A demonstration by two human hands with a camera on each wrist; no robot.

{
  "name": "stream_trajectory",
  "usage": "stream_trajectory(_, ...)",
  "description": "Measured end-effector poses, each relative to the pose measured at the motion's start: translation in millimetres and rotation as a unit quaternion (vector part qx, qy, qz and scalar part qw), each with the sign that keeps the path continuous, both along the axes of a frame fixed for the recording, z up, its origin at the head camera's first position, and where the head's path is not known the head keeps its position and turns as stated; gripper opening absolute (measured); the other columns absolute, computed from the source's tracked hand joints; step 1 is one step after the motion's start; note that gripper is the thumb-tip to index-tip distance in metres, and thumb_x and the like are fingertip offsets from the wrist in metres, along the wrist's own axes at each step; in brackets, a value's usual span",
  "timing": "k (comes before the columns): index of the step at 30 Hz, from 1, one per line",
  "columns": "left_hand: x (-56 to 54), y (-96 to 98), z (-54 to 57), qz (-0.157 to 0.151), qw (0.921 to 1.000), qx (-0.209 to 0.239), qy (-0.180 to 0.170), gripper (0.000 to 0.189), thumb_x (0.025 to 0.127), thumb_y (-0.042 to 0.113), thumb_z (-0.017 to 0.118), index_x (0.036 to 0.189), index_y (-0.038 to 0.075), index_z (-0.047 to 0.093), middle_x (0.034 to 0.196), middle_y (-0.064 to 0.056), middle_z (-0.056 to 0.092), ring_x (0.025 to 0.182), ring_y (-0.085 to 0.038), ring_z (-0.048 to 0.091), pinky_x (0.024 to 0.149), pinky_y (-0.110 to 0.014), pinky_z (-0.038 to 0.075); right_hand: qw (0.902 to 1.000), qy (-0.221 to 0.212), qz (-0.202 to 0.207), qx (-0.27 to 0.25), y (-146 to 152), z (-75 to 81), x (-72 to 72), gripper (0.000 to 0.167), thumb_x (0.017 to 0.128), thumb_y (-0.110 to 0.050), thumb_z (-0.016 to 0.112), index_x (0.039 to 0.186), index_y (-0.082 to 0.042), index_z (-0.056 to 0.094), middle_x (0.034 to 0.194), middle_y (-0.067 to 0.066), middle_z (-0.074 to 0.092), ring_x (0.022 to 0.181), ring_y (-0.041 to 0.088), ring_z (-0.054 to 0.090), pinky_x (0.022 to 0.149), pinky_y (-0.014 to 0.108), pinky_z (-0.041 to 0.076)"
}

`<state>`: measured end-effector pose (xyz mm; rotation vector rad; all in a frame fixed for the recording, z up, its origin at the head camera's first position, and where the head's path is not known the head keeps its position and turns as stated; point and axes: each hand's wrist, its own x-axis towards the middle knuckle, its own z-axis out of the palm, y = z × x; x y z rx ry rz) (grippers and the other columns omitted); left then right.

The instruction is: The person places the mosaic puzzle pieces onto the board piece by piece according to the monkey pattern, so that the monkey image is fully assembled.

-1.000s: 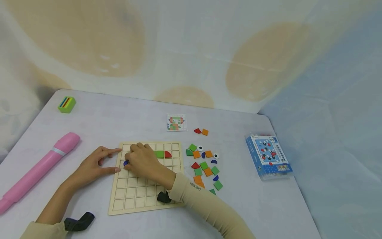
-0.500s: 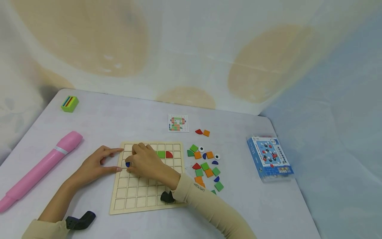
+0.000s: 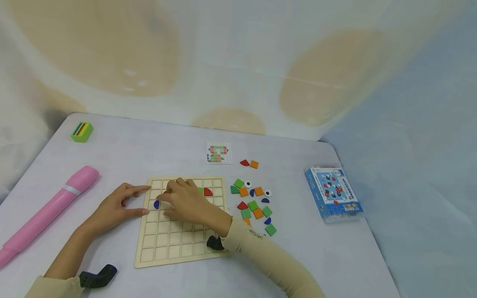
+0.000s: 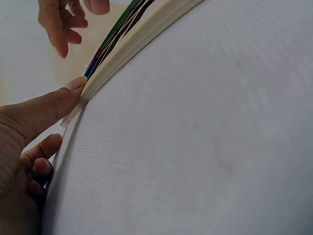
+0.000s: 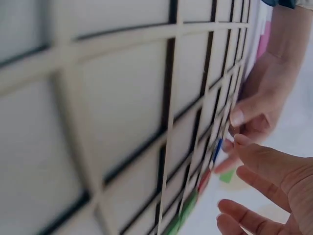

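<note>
A pale wooden grid board lies flat on the table. In its leftmost column, a blue half-circle piece sits partly beside my right index finger. My right hand hovers over the upper left of the board, that fingertip at or touching the piece; in the right wrist view the hand has its fingers loosely extended. Thumb and index finger of my left hand touch the board's left edge. A red quarter-circle and a green square, partly covered by my right hand, occupy cells in the second row.
Right of the board lie several loose pieces, including green squares, orange squares and eye discs. Behind it is a pattern card. A pink tube and green block are left; a blue box is right.
My right hand has shifted slightly right, baring more of the blue half-circle. The left hand keeps its place at the board's edge.
</note>
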<state>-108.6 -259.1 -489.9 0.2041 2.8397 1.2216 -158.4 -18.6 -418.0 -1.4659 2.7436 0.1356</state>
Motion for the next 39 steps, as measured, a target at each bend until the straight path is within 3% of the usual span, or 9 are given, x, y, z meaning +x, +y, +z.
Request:
stream_trajectory(5,-0.9,-0.8,-1.2,0.004,1.0000,-0.005,-0.007,0.068,0.080,0.043,0.081,0.140,0.022,0.057,0.104,-0.003,0.045,0.082,-0.013,0.032,0.065,-0.029,0.029,0.9978,-0.028,-0.045,-0.040,32.0,8.8,-9.1,0.039,0.092,-0.043,0.069,0.129,-0.030,0.067,0.122,-0.005,0.057,0.108,0.014,0.049,0.096,0.031,0.038)
stream_trajectory(8,-1.6,0.1,-2.4,0.007,0.9999,-0.008,-0.005,0.069,0.080,0.044,0.081,0.140,0.021,0.057,0.104,-0.002,0.046,0.082,-0.013,0.032,0.065,-0.029,0.029,0.9917,-0.048,-0.086,-0.083,57.4,11.3,-21.5,0.036,0.090,-0.036,0.074,0.124,-0.025,0.070,0.121,-0.001,0.059,0.108,0.017,0.049,0.095,0.035,0.040)
stream_trajectory(13,-0.9,0.3,-3.6,0.009,0.9999,-0.006,0.000,0.068,0.080,0.044,0.081,0.139,0.020,0.057,0.105,-0.002,0.046,0.082,-0.012,0.032,0.065,-0.029,0.029,0.9777,-0.041,-0.154,-0.136,105.9,13.2,-56.6,0.032,0.087,-0.027,0.077,0.117,-0.015,0.074,0.115,0.006,0.063,0.107,0.023,0.052,0.094,0.042,0.044)
stream_trajectory(18,-1.0,0.0,-3.0,0.012,0.9999,-0.006,0.000,0.068,0.079,0.042,0.082,0.139,0.020,0.058,0.105,-0.002,0.046,0.082,-0.012,0.032,0.066,-0.029,0.029,0.9567,-0.019,-0.258,-0.134,151.6,9.3,-98.4,0.032,0.087,-0.024,0.078,0.114,-0.008,0.075,0.110,0.012,0.065,0.103,0.029,0.055,0.087,0.043,0.047)
stream_trajectory(22,-1.2,-0.5,-2.5,0.011,0.9999,-0.008,-0.004,0.068,0.079,0.042,0.082,0.139,0.020,0.058,0.106,-0.003,0.046,0.083,-0.013,0.032,0.066,-0.029,0.028,0.9370,-0.033,-0.327,-0.119,173.5,1.3,-120.0,0.033,0.086,-0.023,0.077,0.114,-0.005,0.074,0.108,0.017,0.065,0.102,0.032,0.057,0.084,0.043,0.050)
stream_trajectory(29,-1.1,0.7,-4.1,0.011,0.9999,-0.008,-0.007,0.068,0.079,0.042,0.082,0.140,0.021,0.058,0.105,-0.003,0.046,0.082,-0.013,0.032,0.066,-0.029,0.028,0.9197,-0.065,-0.371,-0.112,185.3,-13.8,-129.8,0.030,0.088,-0.022,0.074,0.115,-0.008,0.075,0.108,0.018,0.064,0.099,0.031,0.054,0.080,0.041,0.050)
stream_trajectory(34,-1.2,0.8,-4.4,0.012,0.9998,-0.011,-0.009,0.069,0.079,0.042,0.082,0.140,0.021,0.058,0.105,-0.003,0.046,0.083,-0.013,0.032,0.066,-0.029,0.029,0.9078,-0.084,-0.389,-0.134,187.8,-19.0,-130.5,0.027,0.089,-0.022,0.074,0.111,-0.006,0.075,0.107,0.017,0.062,0.102,0.031,0.052,0.085,0.042,0.048)
stream_trajectory(39,-1.2,0.1,-3.1,0.013,0.9998,-0.011,-0.008,0.069,0.079,0.042,0.082,0.140,0.021,0.058,0.104,-0.003,0.045,0.083,-0.013,0.032,0.066,-0.029,0.029,0.9094,-0.099,-0.376,-0.147,192.4,-19.3,-132.4,0.026,0.087,-0.020,0.076,0.102,0.001,0.075,0.104,0.016,0.061,0.101,0.029,0.053,0.086,0.041,0.049)
